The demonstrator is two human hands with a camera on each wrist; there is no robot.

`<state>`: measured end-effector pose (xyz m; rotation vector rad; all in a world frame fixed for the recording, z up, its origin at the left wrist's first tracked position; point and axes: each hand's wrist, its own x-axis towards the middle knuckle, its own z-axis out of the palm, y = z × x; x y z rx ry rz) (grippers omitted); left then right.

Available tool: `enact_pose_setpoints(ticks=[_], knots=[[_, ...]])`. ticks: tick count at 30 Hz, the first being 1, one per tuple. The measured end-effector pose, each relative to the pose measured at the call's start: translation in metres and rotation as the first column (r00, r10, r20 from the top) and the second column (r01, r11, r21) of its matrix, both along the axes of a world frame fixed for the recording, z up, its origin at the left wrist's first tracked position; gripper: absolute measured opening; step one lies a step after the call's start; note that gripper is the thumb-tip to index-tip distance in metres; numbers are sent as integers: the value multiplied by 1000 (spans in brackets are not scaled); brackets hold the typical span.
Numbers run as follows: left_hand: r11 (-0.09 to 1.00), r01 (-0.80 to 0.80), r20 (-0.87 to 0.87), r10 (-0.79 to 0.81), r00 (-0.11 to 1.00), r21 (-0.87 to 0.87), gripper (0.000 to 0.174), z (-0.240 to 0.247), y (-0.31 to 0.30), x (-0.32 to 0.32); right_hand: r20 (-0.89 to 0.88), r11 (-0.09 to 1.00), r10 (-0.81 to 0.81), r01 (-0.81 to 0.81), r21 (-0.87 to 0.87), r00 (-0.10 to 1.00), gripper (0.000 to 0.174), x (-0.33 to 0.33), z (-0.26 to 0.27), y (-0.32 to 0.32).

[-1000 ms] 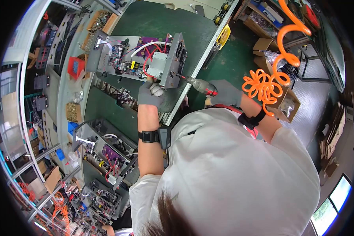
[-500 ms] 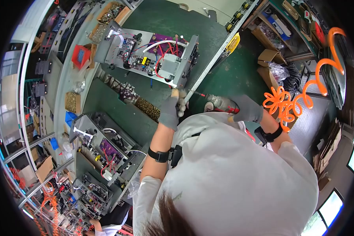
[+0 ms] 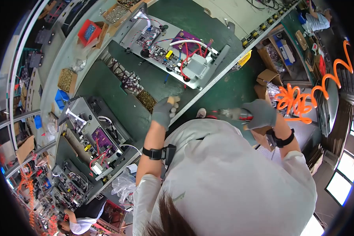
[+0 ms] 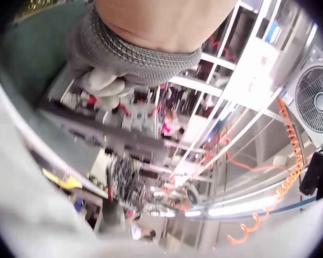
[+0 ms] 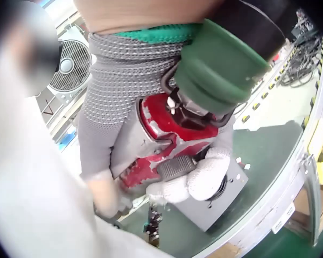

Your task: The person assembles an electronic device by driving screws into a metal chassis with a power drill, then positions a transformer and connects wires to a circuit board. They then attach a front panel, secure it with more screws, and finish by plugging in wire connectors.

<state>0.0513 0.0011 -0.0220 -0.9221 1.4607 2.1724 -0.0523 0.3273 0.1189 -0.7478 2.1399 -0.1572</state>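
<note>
In the head view my gloved left hand [image 3: 165, 112] is over the near edge of the green workbench, its fingers loosely bent and nothing visible in them. The left wrist view shows those gloved fingers [image 4: 105, 88] from behind, overlapping the chassis. My gloved right hand [image 3: 261, 114] grips a red and grey power screwdriver [image 3: 240, 114] off the bench's edge, fingers wrapped round its body [image 5: 175, 131]. Beyond the left hand lies an open grey chassis [image 3: 224, 59] with circuit boards, a purple board [image 3: 185, 37], red wires and a white tube.
A second open chassis [image 3: 94, 129] stands farther left along the bench. A box of brass-coloured parts [image 3: 147, 101] sits near my left hand. Red [image 3: 89, 32] and blue [image 3: 61, 98] bins line the back. An orange coiled hose [image 3: 314, 94] hangs at the right.
My left hand has come away from the chassis toward the bench's near edge. The right hand has drawn the power screwdriver back to the right, away from the chassis. The head view has shifted.
</note>
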Motion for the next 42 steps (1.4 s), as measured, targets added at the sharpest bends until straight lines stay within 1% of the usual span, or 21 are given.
enact_pose_setpoints(ticks=[3,5,8,10,14,16,20,21,24,26,28,29,30,32,33,35,36,37,39,40,42], knots=[[934,-130,17,132,991,333,36,-1,-26,9,-85,930,88,-51,364,993,52,-38,5,14],[924,-166,72,150,986,344,37,4,-28,2,-142,823,78,16,568,987,51,-72,-10,14],[914,-148,78,128,989,379,37,-18,-34,-7,-398,842,-27,236,485,917,49,-125,-51,21],[952,104,70,-129,989,289,34,-12,-27,-24,-505,858,-147,364,363,850,49,-157,-77,13],[985,56,1,-57,998,163,33,0,14,-44,-585,880,-200,407,246,786,49,-218,-135,1],[999,40,-303,-47,952,-28,32,-19,30,-52,-557,897,-173,364,252,812,51,-240,-144,-11],[993,116,51,-115,992,-9,31,26,35,-79,-532,947,-161,283,155,831,50,-271,-155,-30],[997,3,93,-10,996,74,45,13,44,-81,-475,946,-190,290,145,859,53,-276,-153,-39],[983,-103,260,62,964,149,29,22,50,-93,-327,950,-198,264,170,924,53,-299,-181,-44],[975,-148,259,102,961,164,29,18,54,-93,-302,961,-155,214,173,941,58,-308,-198,-37],[949,-284,306,233,923,135,43,27,56,-95,-308,951,-29,121,283,951,65,-305,-205,-33],[851,-433,359,320,877,297,49,-24,41,-87,-287,953,-11,97,286,958,70,-305,-206,-31],[853,-435,367,322,873,288,49,-2,40,-92,-277,955,-13,94,283,961,70,-300,-198,-32],[761,-501,400,343,850,412,41,66,34,-109,-417,995,-95,103,-4,904,61,-289,-172,-46],[703,-488,398,307,865,518,42,63,33,-106,-512,964,-222,108,-243,830,50,-287,-175,-49],[666,-472,371,300,879,578,42,65,32,-108,-79,636,-447,254,-728,891,41,-245,-90,-86],[622,-447,347,284,894,643,42,67,32,-108,-109,569,-323,101,-816,940,43,-226,-59,-99],[704,-436,365,262,893,560,47,73,34,-115,-157,471,-199,-46,-881,967,44,-211,-31,-111],[783,-402,290,292,911,474,47,95,43,-121,-457,416,197,-497,-762,867,63,-183,22,-141],[849,-364,206,305,930,384,47,103,45,-123,-456,417,197,-495,-762,868,63,-174,20,-150],[871,-355,217,295,931,339,46,100,43,-126,-452,656,433,-616,-436,780,74,-161,15,-160]])
